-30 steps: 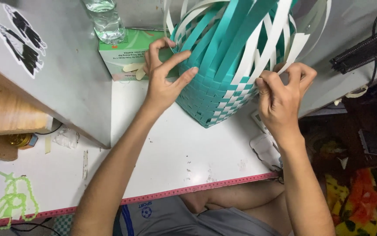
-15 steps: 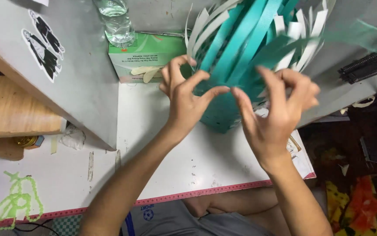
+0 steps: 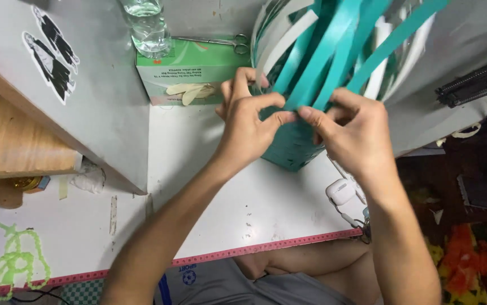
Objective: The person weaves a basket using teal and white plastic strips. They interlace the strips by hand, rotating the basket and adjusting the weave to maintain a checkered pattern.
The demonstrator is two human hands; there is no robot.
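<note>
Bare forearms, no sleeves, grey shorts with blue trim

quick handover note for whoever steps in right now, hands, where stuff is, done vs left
Left hand: grip pinching a teal strip at the half-woven basket.
Right hand: grip pinching the same strips, fingertips meeting the left.
Basket stands on the white table, beside the green box.
Done: lower basket woven.
Left: teal and white strips stand loose above.

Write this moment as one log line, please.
left hand: pinching teal strip | right hand: pinching same strip | woven basket: on white table
</note>
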